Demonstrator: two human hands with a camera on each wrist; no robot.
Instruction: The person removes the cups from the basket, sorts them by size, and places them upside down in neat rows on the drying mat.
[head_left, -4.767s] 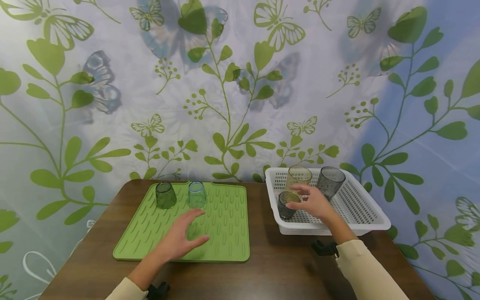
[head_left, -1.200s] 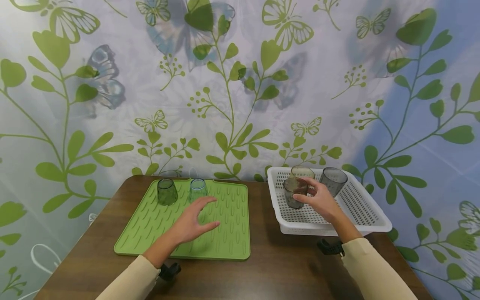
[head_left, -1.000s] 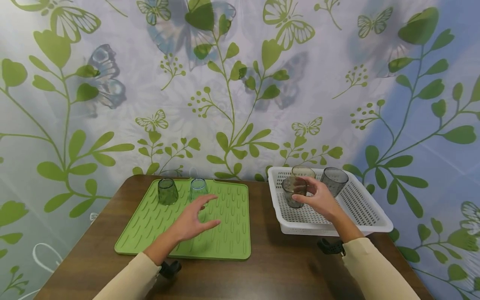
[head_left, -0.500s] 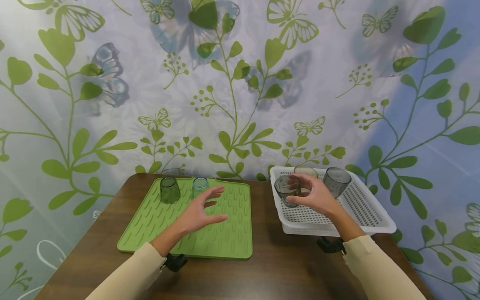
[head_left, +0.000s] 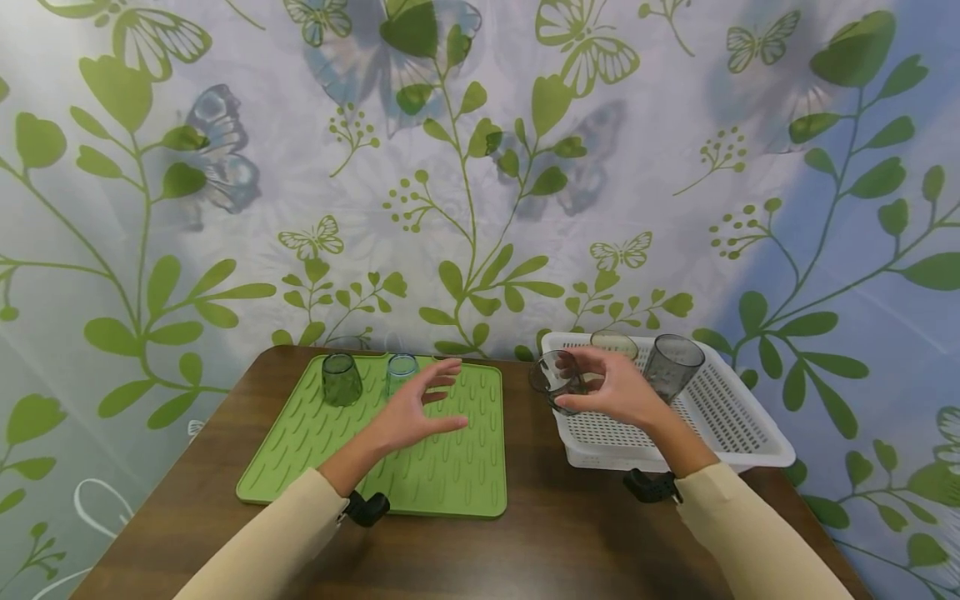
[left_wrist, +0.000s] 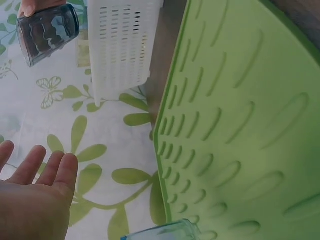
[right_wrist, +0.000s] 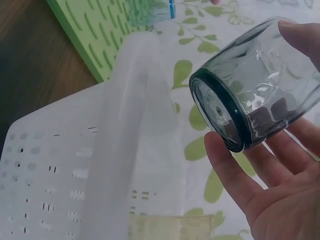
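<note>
My right hand [head_left: 617,390] grips a smoky-grey drinking glass [head_left: 551,377] by its side, thumb and fingers round it. The glass is tilted and hangs over the left rim of the white plastic basket [head_left: 615,460]. In the right wrist view the glass's thick dark base [right_wrist: 220,112] points left. My left hand [head_left: 411,417] hovers over the green drying mat [head_left: 457,483], fingers spread and holding nothing. Toward the back of that mat stand a dark green glass [head_left: 341,382] and a light blue glass [head_left: 399,375], the latter partly behind my left fingers.
Inside the basket are a yellowish glass [head_left: 615,340], mostly hidden by my right hand, and a larger grey glass [head_left: 672,368]. Brown tabletop [head_left: 528,450] shows between mat and basket. A patterned curtain [head_left: 480,183] hangs right behind the table.
My right hand has taken hold of the grey glass in the basket, lifted it and carried it left to the rim, tilting it. My left hand has shifted slightly up and right.
</note>
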